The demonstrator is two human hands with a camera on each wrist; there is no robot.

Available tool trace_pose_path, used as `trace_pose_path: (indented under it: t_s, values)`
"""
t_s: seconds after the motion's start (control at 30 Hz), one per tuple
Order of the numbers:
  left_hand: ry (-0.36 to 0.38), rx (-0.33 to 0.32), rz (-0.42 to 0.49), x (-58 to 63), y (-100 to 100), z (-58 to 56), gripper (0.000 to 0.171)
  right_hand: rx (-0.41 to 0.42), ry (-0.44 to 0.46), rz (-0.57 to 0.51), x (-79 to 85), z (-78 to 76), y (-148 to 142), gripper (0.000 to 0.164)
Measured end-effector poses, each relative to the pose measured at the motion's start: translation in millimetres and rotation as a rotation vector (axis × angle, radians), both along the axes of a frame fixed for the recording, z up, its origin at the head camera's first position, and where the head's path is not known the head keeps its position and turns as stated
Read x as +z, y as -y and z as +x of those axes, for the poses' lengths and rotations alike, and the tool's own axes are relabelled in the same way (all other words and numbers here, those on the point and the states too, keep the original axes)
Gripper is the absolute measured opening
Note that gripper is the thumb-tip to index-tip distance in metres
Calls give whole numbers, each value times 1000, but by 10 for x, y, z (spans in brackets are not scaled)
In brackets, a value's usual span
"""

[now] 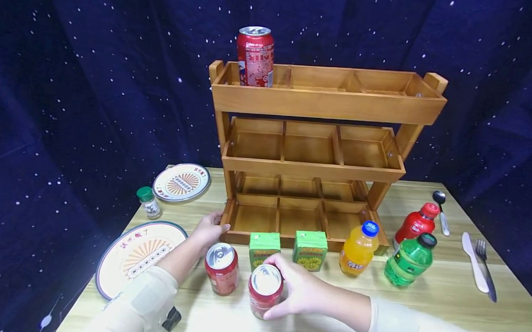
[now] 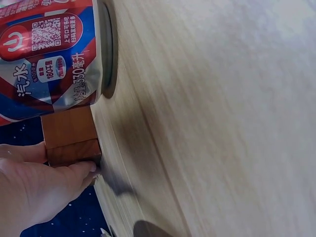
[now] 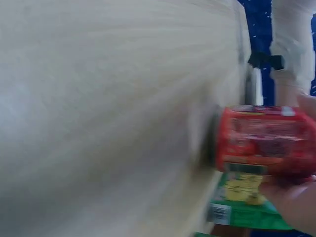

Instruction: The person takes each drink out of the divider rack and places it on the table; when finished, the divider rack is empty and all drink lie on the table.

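My right hand (image 1: 303, 289) grips a red soda can (image 1: 265, 292) around its side, near the front middle of the table; the right wrist view shows the same can (image 3: 264, 140), blurred. At the lower left corner of the wooden three-tier rack (image 1: 310, 167), my left hand (image 1: 208, 232) pinches the frame's end between thumb and fingers, plain in the left wrist view, where the hand (image 2: 44, 187) holds the wood block (image 2: 71, 138). Between my arms a second red can (image 1: 222, 272) stands upright. A third can (image 1: 255, 58) stands in the top tier's left compartment.
Two green juice boxes (image 1: 310, 250) stand before the rack. Right of them are an orange soda bottle (image 1: 358, 252), a green bottle (image 1: 409, 261), a red bottle (image 1: 415, 225), a spoon, a knife (image 1: 474, 263) and a fork. Plates (image 1: 176, 229) and a green-capped shaker (image 1: 149, 203) lie left.
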State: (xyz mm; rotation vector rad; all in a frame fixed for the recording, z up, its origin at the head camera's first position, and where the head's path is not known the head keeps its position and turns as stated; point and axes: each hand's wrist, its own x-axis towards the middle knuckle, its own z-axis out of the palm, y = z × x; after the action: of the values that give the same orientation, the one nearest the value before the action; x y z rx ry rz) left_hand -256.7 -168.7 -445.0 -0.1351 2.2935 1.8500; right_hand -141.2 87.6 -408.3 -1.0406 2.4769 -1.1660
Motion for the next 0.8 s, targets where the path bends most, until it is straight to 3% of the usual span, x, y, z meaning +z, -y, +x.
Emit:
trace_pose_path:
  t_s: [0.1,0.2,0.33,0.4,0.5,0.57,0.67,0.8]
  values:
    - [-2,3,7,12,-5,-5,55,31,-82,106,286,-2,-14,86]
    - [0,9,20,15,-13,-20,55,33,-119,116,728,-53,-35,82]
    - [-14,17,22,0,-16,-36,54,1,-207,9,1461,-231,-60,68]
    - [-30,20,18,-13,-13,-35,53,-25,-292,-70,1850,-333,-49,64]
    - [-40,30,-4,-35,-1,-17,50,-116,-353,-183,2406,-479,0,58]
    - [-45,32,-18,-46,2,-4,48,-200,-379,-242,2694,-632,44,59]
    - [-47,31,-23,-49,2,13,47,-341,-372,-268,2982,-961,101,67]
    - [-45,39,-3,-36,-4,15,46,-483,-277,-244,3159,-1422,209,78]
